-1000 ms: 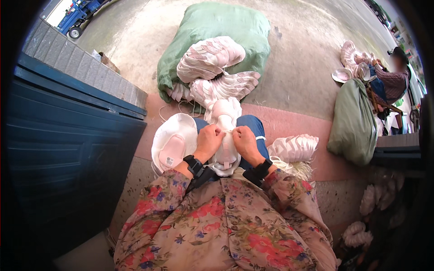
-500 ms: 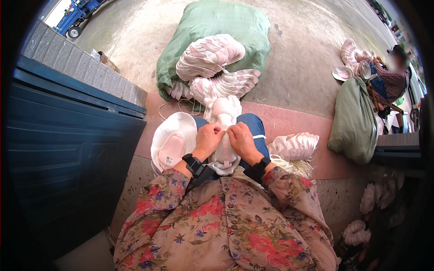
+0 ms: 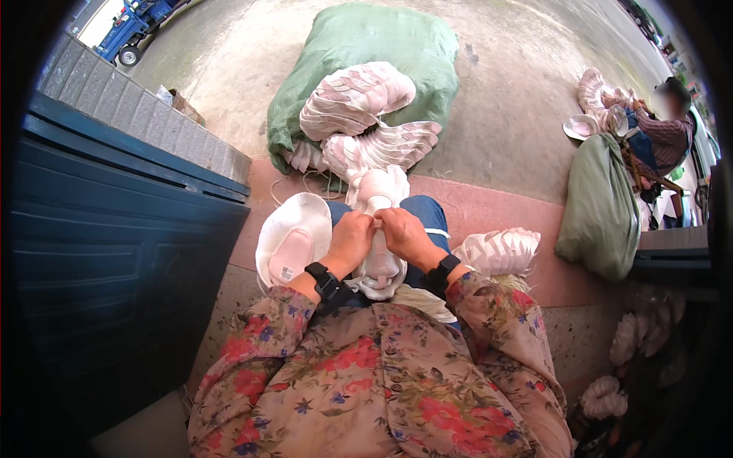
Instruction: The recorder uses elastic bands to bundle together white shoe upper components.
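A pale pink and white shoe upper (image 3: 381, 265) lies lengthwise over my lap, between my knees. My left hand (image 3: 353, 239) is closed on its left side at the middle, thumb and fingers pinched. My right hand (image 3: 406, 235) pinches the same spot from the right, fingertips meeting those of the left. Whether a lace is between the fingertips is too small to tell. Left of my left hand sits a white, hat-like fabric piece (image 3: 269, 235) with a pink insole (image 3: 292, 256) in it. Cream material (image 3: 427, 302) shows on my lap below my right wrist.
Ahead stands a big green sack (image 3: 374, 38) with stacked shoe uppers (image 3: 355, 99) against it. Another stack of uppers (image 3: 500, 250) lies right of my knee. A blue door (image 3: 114, 267) borders the left. At far right a person (image 3: 660, 133) sits behind a grey-green sack (image 3: 601, 206).
My right hand has shifted slightly left, and my fingertips have come together over the shoe upper. More cream material shows on my lap below my right wrist. The view has shifted slightly.
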Available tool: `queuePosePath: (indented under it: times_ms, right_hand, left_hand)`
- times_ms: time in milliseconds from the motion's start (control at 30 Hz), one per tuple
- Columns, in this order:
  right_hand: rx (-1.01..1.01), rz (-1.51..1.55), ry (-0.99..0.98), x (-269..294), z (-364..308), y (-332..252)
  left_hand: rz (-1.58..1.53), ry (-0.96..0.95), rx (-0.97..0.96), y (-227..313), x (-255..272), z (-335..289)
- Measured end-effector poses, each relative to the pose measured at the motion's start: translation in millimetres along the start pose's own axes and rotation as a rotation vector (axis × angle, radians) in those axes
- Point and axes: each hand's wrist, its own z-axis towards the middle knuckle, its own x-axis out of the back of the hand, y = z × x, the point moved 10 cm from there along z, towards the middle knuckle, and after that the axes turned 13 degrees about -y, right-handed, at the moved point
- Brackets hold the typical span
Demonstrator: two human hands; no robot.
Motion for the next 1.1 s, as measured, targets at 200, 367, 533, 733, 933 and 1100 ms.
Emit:
queuePosePath:
  times_ms: [200,367,533,733,933,1100]
  right_hand:
    - [-0.125,0.122,0.038,7.5,-9.6,14.5]
    - [-0.368,0.298,-0.137,61.9,-46.7,54.0]
    - [-0.587,0.764,0.019,142.4,-147.7,104.7]
    - [-0.229,1.318,0.547,251.8,-246.5,131.0]
    - [0.325,1.528,0.683,366.8,-302.5,63.0]
    - [0.575,1.547,0.747,400.6,-317.8,23.5]
  left_hand:
    - [0.388,-0.161,-0.268,31.6,0.1,10.2]
    - [0.553,0.208,-0.184,3.2,128.9,-17.3]
    - [-0.21,1.017,0.314,-183.1,376.7,-173.5]
    - [-1.012,1.519,0.265,-324.3,478.9,-402.2]
    - [-0.851,1.132,0.152,-269.4,457.7,-277.0]
    - [-0.774,1.018,0.174,-261.2,489.6,-280.7]
